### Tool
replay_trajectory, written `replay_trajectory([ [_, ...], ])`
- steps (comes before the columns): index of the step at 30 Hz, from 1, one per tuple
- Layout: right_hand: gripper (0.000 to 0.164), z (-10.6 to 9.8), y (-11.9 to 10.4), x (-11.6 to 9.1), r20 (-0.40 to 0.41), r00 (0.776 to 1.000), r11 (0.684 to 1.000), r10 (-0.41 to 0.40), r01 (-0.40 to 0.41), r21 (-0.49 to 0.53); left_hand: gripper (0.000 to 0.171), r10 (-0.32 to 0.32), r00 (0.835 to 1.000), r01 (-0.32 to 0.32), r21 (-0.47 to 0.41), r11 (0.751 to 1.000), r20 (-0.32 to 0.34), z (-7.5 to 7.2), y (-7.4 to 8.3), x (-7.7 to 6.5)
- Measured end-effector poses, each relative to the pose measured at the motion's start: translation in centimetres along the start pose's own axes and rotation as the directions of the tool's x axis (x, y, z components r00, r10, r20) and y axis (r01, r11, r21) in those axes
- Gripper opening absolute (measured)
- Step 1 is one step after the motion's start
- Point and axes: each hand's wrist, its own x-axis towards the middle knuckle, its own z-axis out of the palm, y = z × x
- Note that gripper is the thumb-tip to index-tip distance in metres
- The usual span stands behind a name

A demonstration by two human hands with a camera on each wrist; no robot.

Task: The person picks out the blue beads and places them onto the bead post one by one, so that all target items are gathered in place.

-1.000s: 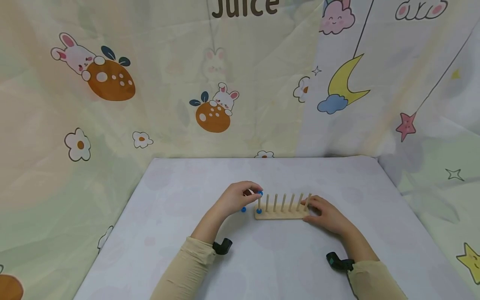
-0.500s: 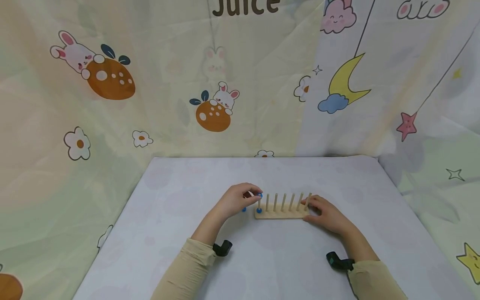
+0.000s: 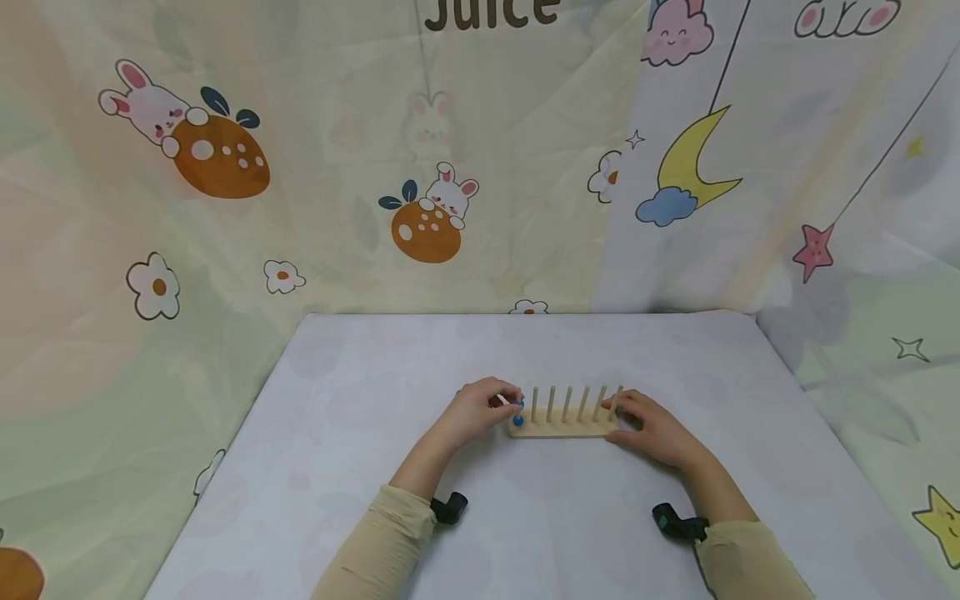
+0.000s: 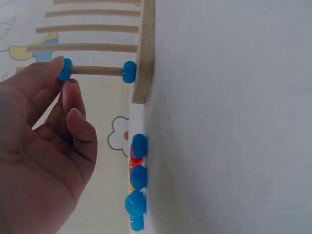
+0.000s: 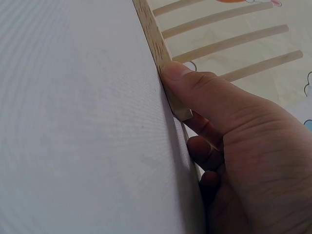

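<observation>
A pale wooden peg board with a row of upright pegs lies on the table. My left hand is at its left end. Thumb and fingertip pinch a blue bead that is threaded on the outermost peg, partway up. At the foot of that same peg sits another blue bead, against the base. My right hand grips the board's right end; in the right wrist view the thumb presses the front edge while the fingers curl behind. The other pegs in the head view carry no beads.
Several loose blue beads rest on the table left of the board, with a red bead partly behind them; my left hand hides them in the head view. A printed cloth hangs behind the table.
My left hand has come down along the outermost peg, taking the pinched blue bead from its top to lower on it. The right hand and the board have stayed put.
</observation>
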Motion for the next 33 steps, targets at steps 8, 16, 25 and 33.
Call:
replay_trajectory([
  [8,0.048,0.1,0.0,0.0,-0.008,1.000,1.000,-0.011,0.011,-0.010,0.011,-0.023,1.000,0.023,0.060,0.998,0.009,0.7,-0.3,-0.1],
  [16,0.048,0.1,0.1,0.0,-0.020,1.000,1.000,-0.020,0.020,-0.017,0.017,-0.047,0.998,0.039,0.158,0.987,0.049,1.2,-0.5,0.0],
  [25,0.048,0.2,0.1,0.0,-0.013,1.000,1.000,-0.018,0.018,-0.014,0.025,-0.043,0.996,0.025,0.216,0.976,0.080,1.4,-0.8,-0.1],
  [33,0.047,0.2,0.2,0.1,-0.018,0.999,1.000,-0.027,0.027,-0.007,0.040,-0.107,0.994,0.103,0.099,0.990,0.035,0.2,-1.3,-1.0],
])
